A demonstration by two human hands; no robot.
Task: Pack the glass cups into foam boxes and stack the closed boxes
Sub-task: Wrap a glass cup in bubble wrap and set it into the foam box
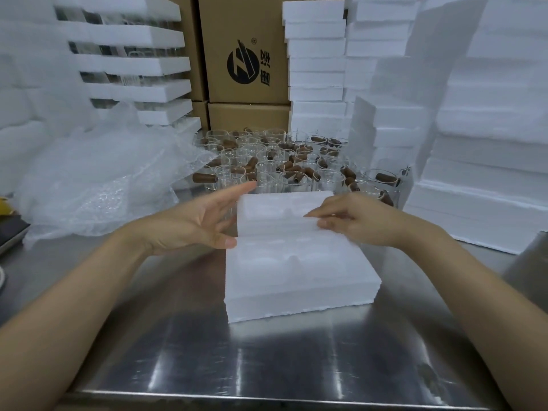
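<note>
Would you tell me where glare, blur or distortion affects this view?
Head view: light streaks glare on the steel table; the foam box is washed out, cavities faint; the left hand looks slightly blurred; the wide lens tilts the foam stacks.

— Can you count the glass cups (267,155)?
— No. The foam lid (278,212) hides the near row's bases. The dark tray (9,232) at the table's (207,351) left edge is cut off.

An empty white foam box (296,280) lies open, its lower half flat beneath the fingers (234,189) and its lid (275,212) tilted up between the left hand (189,226) and the right hand (364,221). Clear glass cups (267,161) with brown handles stand crowded just beyond the fingertips.
</note>
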